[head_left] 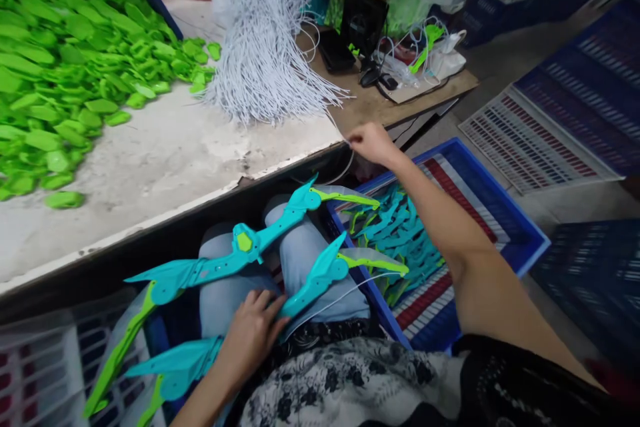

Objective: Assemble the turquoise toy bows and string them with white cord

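Two teal and green plastic toy bows lie across my lap. My left hand (253, 333) rests on the nearer bow (320, 277) at its middle, fingers curled over the grip. The farther bow (240, 250) lies over my knees. My right hand (373, 143) reaches out to the table edge, fingers pinched on a thin white string (345, 170) that hangs down from it. A thick bundle of white strings (263, 57) lies on the table just beyond that hand.
A heap of green plastic parts (60, 60) covers the table's left side. A blue crate (480, 207) with more teal bows stands on the floor at my right. Cables, a black device and bags crowd the table's far end. Blue crates stand on the floor beyond.
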### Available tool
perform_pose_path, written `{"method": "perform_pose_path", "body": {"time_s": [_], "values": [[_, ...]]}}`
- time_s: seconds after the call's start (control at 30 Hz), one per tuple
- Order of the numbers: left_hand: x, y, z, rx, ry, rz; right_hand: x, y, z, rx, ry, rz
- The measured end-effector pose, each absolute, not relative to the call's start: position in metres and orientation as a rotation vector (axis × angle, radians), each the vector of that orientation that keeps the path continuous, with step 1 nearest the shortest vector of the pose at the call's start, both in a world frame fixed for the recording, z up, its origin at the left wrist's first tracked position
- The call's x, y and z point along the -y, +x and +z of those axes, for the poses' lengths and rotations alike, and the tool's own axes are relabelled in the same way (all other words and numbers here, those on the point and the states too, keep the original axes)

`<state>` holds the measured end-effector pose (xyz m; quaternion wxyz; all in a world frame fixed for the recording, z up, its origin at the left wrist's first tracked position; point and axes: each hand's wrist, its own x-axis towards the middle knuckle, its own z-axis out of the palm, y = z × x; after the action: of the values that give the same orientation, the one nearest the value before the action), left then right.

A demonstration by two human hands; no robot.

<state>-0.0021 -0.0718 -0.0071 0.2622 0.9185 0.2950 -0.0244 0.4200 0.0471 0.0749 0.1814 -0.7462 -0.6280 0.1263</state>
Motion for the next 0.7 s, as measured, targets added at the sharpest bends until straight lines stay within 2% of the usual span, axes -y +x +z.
{"method": "perform_pose_path", "body": {"time_s": [0.13, 0.2, 0.3, 0.43, 0.53, 0.7], "values": [[0.045, 0.017, 0.004, -0.808, 2.282, 0.202, 0.066, 0.428, 0.070, 1.284, -1.740, 1.371], [0.025, 0.046, 0.008, -0.810, 2.150, 0.280, 0.109, 0.425, 0.064, 1.039, -1.551, 1.494], [0.002, 0.104, 0.003, -0.783, 1.923, 0.261, 0.136, 0.417, 0.046, 0.799, -1.537, 1.167], [-0.009, 0.180, -0.021, -0.804, 1.313, 0.060, 0.128, 0.410, 0.012, 0.837, -1.770, 0.702], [-0.008, 0.216, -0.039, -0.795, 0.913, -0.048, 0.123, 0.407, -0.008, 0.886, -1.876, 0.594], [-0.005, 0.248, -0.054, -0.751, 0.758, -0.114, 0.127, 0.404, -0.019, 0.927, -1.909, 0.555]]}}
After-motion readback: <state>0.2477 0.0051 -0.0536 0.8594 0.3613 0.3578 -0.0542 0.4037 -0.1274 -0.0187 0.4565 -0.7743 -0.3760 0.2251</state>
